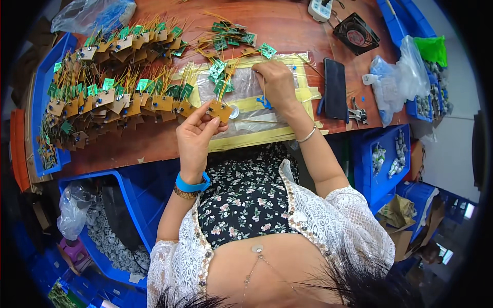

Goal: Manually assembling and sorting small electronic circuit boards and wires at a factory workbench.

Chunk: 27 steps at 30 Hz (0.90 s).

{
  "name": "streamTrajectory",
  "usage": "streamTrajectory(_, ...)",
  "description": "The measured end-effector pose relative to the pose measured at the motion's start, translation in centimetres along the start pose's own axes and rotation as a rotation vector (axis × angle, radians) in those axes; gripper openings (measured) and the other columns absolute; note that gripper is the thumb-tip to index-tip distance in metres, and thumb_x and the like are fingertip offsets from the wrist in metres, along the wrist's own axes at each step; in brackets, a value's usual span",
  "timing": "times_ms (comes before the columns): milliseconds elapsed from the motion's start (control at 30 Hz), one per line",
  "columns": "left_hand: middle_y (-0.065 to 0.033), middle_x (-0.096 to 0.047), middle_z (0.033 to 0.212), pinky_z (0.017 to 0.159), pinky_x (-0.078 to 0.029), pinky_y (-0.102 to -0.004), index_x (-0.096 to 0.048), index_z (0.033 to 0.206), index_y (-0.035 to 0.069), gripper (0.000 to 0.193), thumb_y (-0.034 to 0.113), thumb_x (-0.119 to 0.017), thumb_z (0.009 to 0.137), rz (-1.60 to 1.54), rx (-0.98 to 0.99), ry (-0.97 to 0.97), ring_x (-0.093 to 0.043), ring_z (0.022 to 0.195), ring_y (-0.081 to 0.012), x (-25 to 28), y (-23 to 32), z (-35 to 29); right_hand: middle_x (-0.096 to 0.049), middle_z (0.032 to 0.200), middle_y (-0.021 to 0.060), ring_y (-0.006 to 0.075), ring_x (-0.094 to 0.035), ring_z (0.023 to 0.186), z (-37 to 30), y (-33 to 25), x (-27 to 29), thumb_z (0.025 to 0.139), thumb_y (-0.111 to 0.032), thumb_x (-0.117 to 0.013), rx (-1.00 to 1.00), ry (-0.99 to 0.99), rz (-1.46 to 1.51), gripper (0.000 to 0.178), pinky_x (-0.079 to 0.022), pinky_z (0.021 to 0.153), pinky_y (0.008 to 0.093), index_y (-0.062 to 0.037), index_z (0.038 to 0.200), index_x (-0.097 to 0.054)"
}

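My left hand (194, 137) pinches a small tan circuit board (219, 111) between thumb and fingers. Yellow and orange wires rise from this board toward green circuit boards (217, 72) lying just beyond it. Over the right part of the taped mat (241, 134), my right hand (276, 82) is closed, its fingertips pressed together near a green board (267, 51). What those fingertips hold is hidden or too small to make out. Small blue pieces (264, 102) lie beneath the right hand. A round whitish disc (233, 112) sits beside the tan board.
Rows of wired tan and green boards (120, 100) fill the table's left side, with a blue tray (43, 102) beyond. To the right lie a dark phone (335, 88), metal pliers (357, 113), a black fan (356, 34) and plastic bags (393, 82). Blue bins (128, 205) stand below the table.
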<state>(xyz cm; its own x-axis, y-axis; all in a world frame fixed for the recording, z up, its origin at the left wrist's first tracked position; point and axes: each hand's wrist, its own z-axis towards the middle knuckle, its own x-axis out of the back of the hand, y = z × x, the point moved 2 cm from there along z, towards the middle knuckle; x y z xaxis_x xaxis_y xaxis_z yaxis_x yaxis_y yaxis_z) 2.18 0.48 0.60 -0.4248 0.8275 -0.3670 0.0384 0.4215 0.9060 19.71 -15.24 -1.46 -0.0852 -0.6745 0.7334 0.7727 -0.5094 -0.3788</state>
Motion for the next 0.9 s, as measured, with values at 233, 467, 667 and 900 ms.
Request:
streamTrajectory(233,-0.0090,-0.061,0.094,0.074,-0.058,-0.0288,-0.051,0.127,-0.009,0.038,-0.005,-0.057,0.089,0.022,0.013,-0.032,-0.066,0.081,-0.0169,-0.4,-0.1,0.3,-0.064,0.078,0.0105,0.0296,-0.060,0.074,0.8,0.2,-0.5,0.072,-0.003,-0.067,0.037,-0.022,-0.038,0.010,-0.047,0.070,0.0385,-0.0051,0.081,-0.064)
streamTrajectory(467,-0.0081,-0.061,0.092,0.075,-0.058,-0.0292,-0.053,0.126,-0.007,0.037,-0.005,-0.056,0.089,0.047,0.028,-0.040,-0.065,0.081,-0.0158,-0.6,-0.1,0.4,-0.064,0.077,0.0077,0.0244,-0.061,0.075,-0.3,-6.7,3.5,0.069,0.001,-0.068,0.032,0.015,0.355,0.018,-0.046,0.068,0.0336,-0.0050,0.085,-0.065)
streamTrajectory(667,-0.0111,-0.064,0.093,0.074,-0.058,-0.0274,-0.052,0.125,-0.008,0.036,-0.006,-0.056,0.090,0.057,0.012,-0.094,-0.066,0.081,-0.0161,-1.3,-0.4,0.4,-0.065,0.080,0.0056,0.0241,-0.061,0.076,-1.7,-10.0,3.8,0.070,-0.003,-0.071,0.241,-0.030,0.219,0.018,-0.046,0.068,0.0345,-0.0059,0.086,-0.064)
streamTrajectory(900,-0.0103,-0.065,0.092,0.074,-0.058,-0.0271,-0.053,0.125,-0.008,0.035,-0.006,-0.056,0.090,-0.003,0.039,-0.108,-0.066,0.080,-0.0158,-1.2,-0.9,0.5,-0.067,0.084,0.0078,0.0251,-0.062,0.076,-2.1,-10.1,3.1,0.071,0.001,-0.070,0.141,0.027,0.206,0.021,-0.048,0.066,0.0350,-0.0041,0.090,-0.065)
